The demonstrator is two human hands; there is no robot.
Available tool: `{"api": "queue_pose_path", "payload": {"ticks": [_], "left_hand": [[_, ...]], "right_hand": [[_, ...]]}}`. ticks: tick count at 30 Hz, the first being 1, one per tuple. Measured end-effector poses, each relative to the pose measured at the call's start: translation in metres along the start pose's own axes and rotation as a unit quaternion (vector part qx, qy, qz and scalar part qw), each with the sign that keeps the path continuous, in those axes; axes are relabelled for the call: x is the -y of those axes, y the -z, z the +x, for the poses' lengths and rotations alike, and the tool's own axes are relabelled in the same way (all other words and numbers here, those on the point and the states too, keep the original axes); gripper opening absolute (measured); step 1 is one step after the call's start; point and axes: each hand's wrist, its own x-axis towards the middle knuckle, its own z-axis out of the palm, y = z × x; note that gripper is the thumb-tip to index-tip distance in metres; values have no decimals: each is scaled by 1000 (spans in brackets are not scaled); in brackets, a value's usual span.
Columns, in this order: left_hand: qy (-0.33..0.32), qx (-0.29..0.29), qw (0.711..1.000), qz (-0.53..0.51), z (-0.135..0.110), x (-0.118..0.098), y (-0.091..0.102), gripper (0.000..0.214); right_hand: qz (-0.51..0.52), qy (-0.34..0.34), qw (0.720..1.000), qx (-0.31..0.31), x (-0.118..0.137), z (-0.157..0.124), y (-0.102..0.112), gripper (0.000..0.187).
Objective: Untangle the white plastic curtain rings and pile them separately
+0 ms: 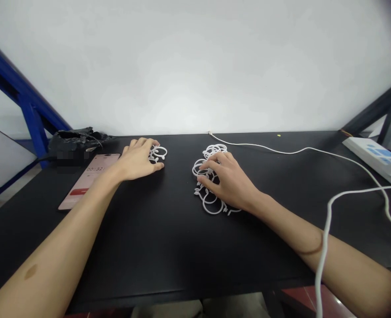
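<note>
My left hand [138, 159] rests on the black table [168, 247], its fingers curled over a small cluster of white plastic rings [158, 153]. My right hand [226, 176] lies on top of a larger heap of white plastic rings [208, 201], fingers bent and pressed among them. The two heaps sit about a hand's width apart near the table's back edge. Whether either hand pinches a ring is hidden by the fingers.
A phone [89, 179] with a running timer lies left of my left hand. A crumpled black bag [74, 140] sits at the back left. White cables [328, 207] cross the right side toward a white power strip [377, 159]. A blue frame [26, 101] stands at left.
</note>
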Motion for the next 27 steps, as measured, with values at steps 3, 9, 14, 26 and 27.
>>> {"api": "queue_pose_path", "payload": {"ticks": [3, 9, 14, 26, 27], "left_hand": [[-7, 13, 1000, 1, -1, 1, 1, 72], [-9, 8, 1000, 8, 0, 2, -6, 80], [-25, -10, 1000, -3, 3, 8, -15, 70], [-31, -87, 995, -37, 9, 2, -21, 38], [-33, -89, 995, -36, 9, 3, -21, 39]], "right_hand": [[4, -2, 1000, 5, -1, 0, 0, 18], [11, -1, 1000, 7, -2, 2, 1, 10], [18, 9, 1000, 7, -3, 2, 0, 9], [25, 9, 998, -59, -2, 2, 1, 6], [31, 11, 998, -62, -2, 3, 1, 6]]}}
